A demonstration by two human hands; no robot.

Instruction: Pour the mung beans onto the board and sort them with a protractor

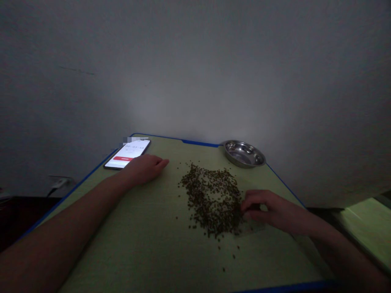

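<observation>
A spread of small dark brown pellets or seeds point(214, 203), too small to name surely, lies loosely across the middle of the table point(137, 244). At its right edge, my right hand point(269, 207) has thumb and fingers pinched together against the pellets. What they hold, if anything, is hidden. Under that hand a faint see-through patch, perhaps clear plastic point(252, 228), shows on the tabletop. My left hand point(145, 167) rests on the table left of the pellets, fingers curled in, with nothing visible in it. It lies beside a phone point(126, 154) with a lit screen.
A shallow steel bowl point(244, 154) stands at the table's back right corner. The table has a blue edge point(201, 143) and meets a grey wall point(195, 73). A plug with a cord point(59, 183) is at the left; another pale green surface point(369, 224) lies to the right.
</observation>
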